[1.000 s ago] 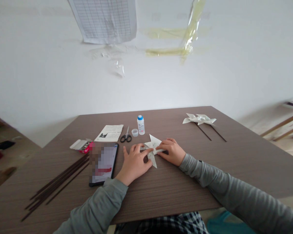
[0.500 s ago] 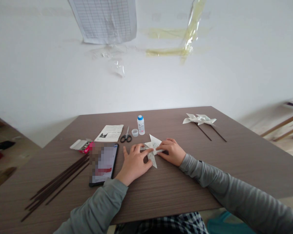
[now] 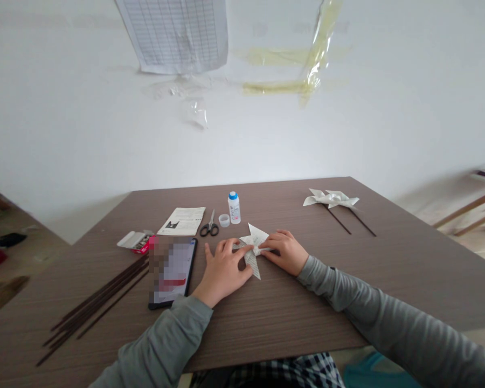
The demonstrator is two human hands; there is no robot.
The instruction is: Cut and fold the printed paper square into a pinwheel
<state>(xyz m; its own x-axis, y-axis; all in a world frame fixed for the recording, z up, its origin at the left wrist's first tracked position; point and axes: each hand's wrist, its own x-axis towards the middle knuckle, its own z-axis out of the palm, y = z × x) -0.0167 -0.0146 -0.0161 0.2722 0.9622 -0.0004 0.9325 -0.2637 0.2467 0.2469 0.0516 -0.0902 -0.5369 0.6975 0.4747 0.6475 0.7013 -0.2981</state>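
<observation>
Centrally, a printed-paper pinwheel (image 3: 257, 233) lies on the brown table (image 3: 275, 320), between the two hands. The left hand (image 3: 224, 265), fingers spread and thumb apart, rests its index fingertip near the pinwheel's middle; the right hand (image 3: 286, 251) pinches the right-side blade between thumb and fingers. Beyond stand a blue-topped bottle (image 3: 234, 211) and a small translucent cup (image 3: 223, 220), with scissors (image 3: 211, 222) beside the cup.

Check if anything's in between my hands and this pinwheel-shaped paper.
Nothing visible is. The left hand and right hand both touch the pinwheel-shaped paper; the bottle, small cup and scissors sit farther back.
</observation>
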